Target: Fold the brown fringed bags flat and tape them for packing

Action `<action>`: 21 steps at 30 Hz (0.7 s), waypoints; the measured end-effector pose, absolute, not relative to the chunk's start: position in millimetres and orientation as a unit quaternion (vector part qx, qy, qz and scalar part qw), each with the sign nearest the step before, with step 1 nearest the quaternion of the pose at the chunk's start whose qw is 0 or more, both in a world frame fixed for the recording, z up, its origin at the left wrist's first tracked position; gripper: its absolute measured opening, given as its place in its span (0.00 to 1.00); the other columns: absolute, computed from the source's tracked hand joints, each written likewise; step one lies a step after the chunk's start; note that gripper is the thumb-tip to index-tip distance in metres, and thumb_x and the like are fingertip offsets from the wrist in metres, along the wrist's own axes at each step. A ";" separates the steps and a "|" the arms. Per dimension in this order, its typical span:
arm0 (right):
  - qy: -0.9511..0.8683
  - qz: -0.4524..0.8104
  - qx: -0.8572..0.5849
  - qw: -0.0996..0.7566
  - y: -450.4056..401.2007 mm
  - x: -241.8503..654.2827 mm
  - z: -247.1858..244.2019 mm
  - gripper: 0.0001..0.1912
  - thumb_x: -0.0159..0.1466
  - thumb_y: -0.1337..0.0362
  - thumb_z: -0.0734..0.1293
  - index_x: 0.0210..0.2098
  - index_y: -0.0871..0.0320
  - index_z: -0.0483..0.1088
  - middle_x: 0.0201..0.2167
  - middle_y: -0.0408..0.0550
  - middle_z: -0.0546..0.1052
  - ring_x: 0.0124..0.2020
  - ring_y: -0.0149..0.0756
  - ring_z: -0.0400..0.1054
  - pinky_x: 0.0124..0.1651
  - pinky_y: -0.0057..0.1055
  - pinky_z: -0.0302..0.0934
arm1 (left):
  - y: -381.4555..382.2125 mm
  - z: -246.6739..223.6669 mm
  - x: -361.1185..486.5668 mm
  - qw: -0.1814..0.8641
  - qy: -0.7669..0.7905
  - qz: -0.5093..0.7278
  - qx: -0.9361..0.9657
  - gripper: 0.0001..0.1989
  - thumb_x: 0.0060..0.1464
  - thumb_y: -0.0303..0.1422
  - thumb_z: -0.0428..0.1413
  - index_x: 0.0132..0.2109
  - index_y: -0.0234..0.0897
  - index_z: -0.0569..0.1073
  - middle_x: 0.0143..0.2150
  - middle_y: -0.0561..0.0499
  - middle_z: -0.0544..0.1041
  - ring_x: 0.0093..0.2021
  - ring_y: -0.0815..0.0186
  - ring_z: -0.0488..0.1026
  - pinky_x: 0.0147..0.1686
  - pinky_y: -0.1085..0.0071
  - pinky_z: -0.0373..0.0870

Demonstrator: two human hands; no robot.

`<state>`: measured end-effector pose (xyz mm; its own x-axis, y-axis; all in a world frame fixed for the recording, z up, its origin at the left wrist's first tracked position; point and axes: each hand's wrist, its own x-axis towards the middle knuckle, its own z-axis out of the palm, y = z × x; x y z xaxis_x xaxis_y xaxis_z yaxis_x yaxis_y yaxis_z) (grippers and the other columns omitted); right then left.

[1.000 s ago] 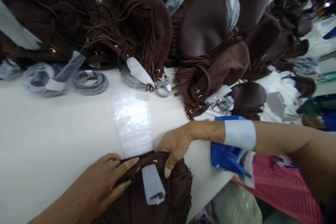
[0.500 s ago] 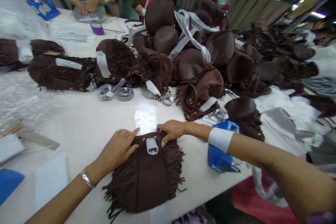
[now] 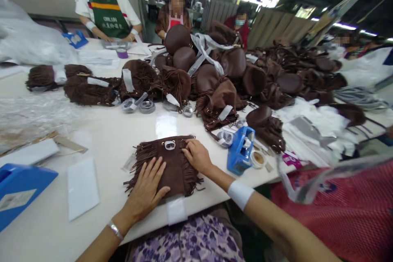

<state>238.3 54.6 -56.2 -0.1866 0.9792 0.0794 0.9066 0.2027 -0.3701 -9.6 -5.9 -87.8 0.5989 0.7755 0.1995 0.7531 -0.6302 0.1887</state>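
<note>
A dark brown fringed bag (image 3: pixel 173 174) lies flat on the white table in front of me, its fringe spread to both sides. A small piece in white wrapping (image 3: pixel 170 145) shows near its top edge, beside metal eyelets. My left hand (image 3: pixel 149 190) rests flat on the bag's left side with the fingers stretched out. At the upper right corner, my right hand (image 3: pixel 198 156) has its fingers bent and closed on the bag's edge. A clear plastic strip (image 3: pixel 177 211) lies at the table edge just below the bag.
A blue tape dispenser (image 3: pixel 241 151) stands to the right, beside a tape roll (image 3: pixel 257 159). Brown bags (image 3: pixel 208 77) are heaped across the back. White sheets (image 3: pixel 82 188) and another blue dispenser (image 3: pixel 24 190) lie left. A co-worker (image 3: pixel 109 12) stands across the table.
My left hand has moved from the bag's top edge down onto its left side and flattened. My right hand stays at the upper right corner. The view has tilted up.
</note>
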 end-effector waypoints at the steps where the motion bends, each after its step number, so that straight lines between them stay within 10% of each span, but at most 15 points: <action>1: -0.748 0.111 -0.637 0.150 61.0 242.6 -56.4 0.09 0.70 0.59 0.60 0.41 0.57 0.68 0.50 0.54 0.71 0.54 0.40 0.64 0.55 0.37 0.60 | -4.9 -91.0 -10.3 0.033 0.427 0.131 0.894 0.37 0.63 0.46 0.48 0.71 0.36 0.44 0.73 0.40 0.49 0.72 0.50 0.41 0.67 0.44 0.47; 8: -0.686 0.059 -0.700 0.190 22.9 272.3 -30.3 0.09 0.69 0.68 0.57 0.47 0.60 0.65 0.45 0.55 0.72 0.48 0.40 0.68 0.51 0.36 0.64 | -13.2 -84.8 -8.2 -0.039 0.422 0.165 0.891 0.36 0.63 0.43 0.48 0.71 0.35 0.45 0.72 0.40 0.52 0.72 0.51 0.45 0.67 0.46 0.50; 16: -0.714 0.175 -0.632 0.247 -75.8 236.3 -76.6 0.48 0.58 0.64 0.67 0.70 0.61 0.37 0.63 0.62 0.62 0.61 0.49 0.61 0.57 0.44 0.64 | -32.6 -81.9 21.0 -0.053 0.372 0.134 0.917 0.36 0.59 0.36 0.51 0.70 0.32 0.48 0.71 0.38 0.52 0.71 0.48 0.47 0.66 0.45 0.53; 21: -0.720 0.196 -0.639 0.190 -53.6 246.6 -66.5 0.38 0.63 0.70 0.58 0.70 0.62 0.42 0.58 0.58 0.70 0.51 0.44 0.72 0.53 0.40 0.66 | -20.0 -73.4 25.8 -0.029 0.365 0.155 0.917 0.25 0.63 0.35 0.47 0.65 0.33 0.60 0.65 0.37 0.65 0.64 0.50 0.63 0.61 0.48 0.63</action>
<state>246.6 -53.6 -66.5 -0.1122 0.9934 0.0224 0.8448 0.1072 -0.5242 25.8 -20.0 -73.4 0.6849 0.6610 0.3066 0.6792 -0.7315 0.0598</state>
